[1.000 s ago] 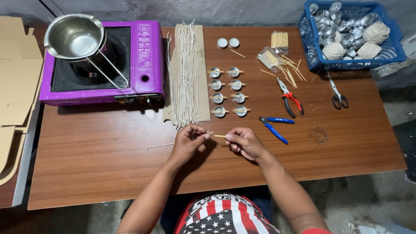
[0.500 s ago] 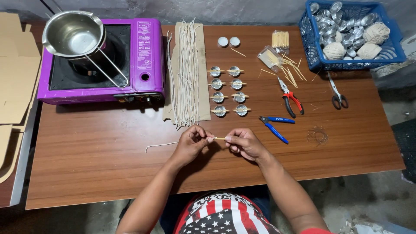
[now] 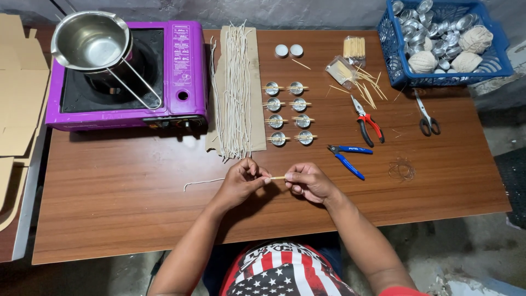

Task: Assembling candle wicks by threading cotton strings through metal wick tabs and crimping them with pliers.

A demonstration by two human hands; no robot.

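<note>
Brown tabletop (image 3: 109, 219): near its front edge, the left hand (image 3: 241, 183) and right hand (image 3: 309, 182) each pinch one end of a small stick (image 3: 278, 177). A string (image 3: 203, 182) trails from the left hand, so both grips keep them together.

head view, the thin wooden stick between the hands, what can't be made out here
- Thin wooden stick: head view, both ends hidden inside left hand and right hand.
- Pale string: its end hidden under left fingers.
- Blue plastic basket: top cut off by the frame edge.
</note>
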